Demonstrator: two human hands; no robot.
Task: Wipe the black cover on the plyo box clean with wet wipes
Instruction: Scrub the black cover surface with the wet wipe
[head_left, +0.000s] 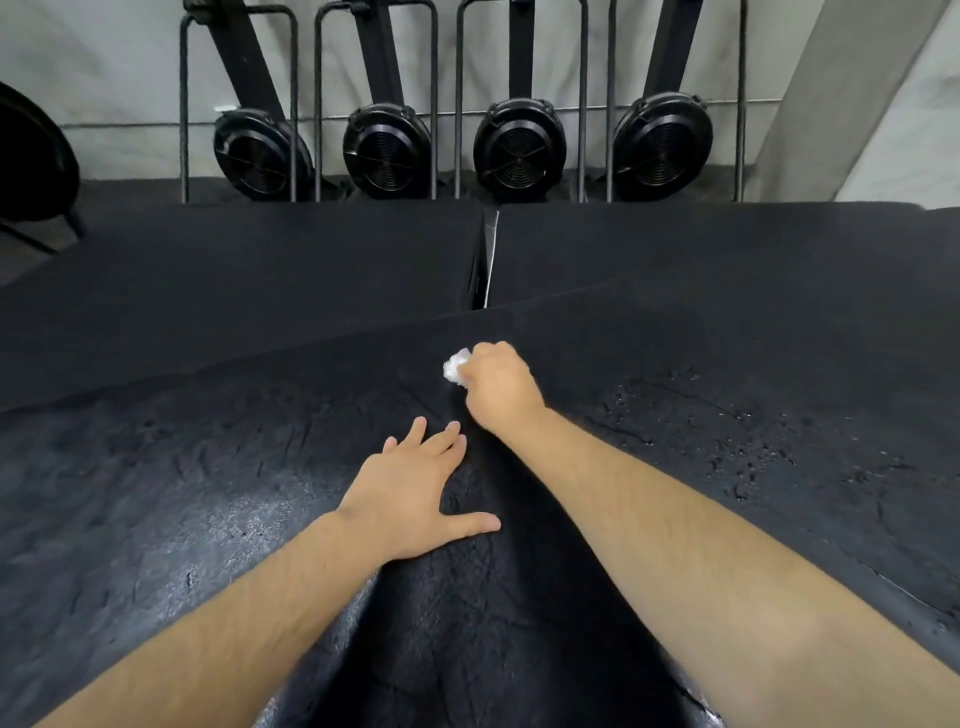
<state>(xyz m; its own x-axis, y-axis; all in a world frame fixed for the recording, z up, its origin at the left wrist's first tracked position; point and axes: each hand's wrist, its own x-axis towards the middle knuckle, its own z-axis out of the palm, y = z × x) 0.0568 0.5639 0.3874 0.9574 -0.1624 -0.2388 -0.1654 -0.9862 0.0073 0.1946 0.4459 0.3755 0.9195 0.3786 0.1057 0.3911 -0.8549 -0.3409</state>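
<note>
The black cover (208, 493) of the plyo box fills the lower half of the view; its surface is cracked, shiny and wet in patches. My right hand (498, 384) grips a crumpled white wet wipe (456, 369) and presses it on the cover near the box's far edge. My left hand (415, 488) lies flat on the cover closer to me, fingers spread, thumb pointing right. Water droplets (727, 441) dot the cover to the right of my right forearm.
Two more black boxes (260, 270) stand side by side beyond the far edge, with a narrow gap (485, 260) between them. Behind them several upright rowing machines (519, 145) lean in metal racks against a grey wall. A dark chair (31, 166) is at far left.
</note>
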